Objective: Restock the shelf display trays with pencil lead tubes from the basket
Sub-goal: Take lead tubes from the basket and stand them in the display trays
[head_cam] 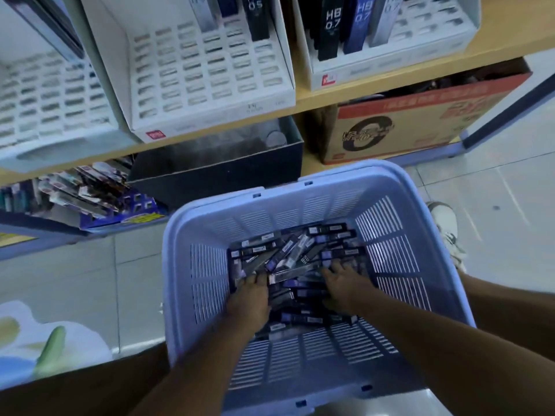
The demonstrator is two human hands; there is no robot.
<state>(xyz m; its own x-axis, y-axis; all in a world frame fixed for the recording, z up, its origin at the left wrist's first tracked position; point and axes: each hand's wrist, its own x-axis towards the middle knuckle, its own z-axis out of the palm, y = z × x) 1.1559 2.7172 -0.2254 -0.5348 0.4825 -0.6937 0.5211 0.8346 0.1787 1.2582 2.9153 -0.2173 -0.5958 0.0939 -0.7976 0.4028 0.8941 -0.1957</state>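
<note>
Left hand [250,297] and right hand [345,288] sit among lead tubes [295,255] in the basket [180,235], grip unclear; display trays [210,73] beyond them stand mostly empty.

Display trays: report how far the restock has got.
Done: a few tubes stand at the back of the middle tray and right tray. In hand: left hand and right hand are down among the loose tubes in the basket; grip unclear. Left: most tray slots are empty, and the basket holds a big pile.
</note>
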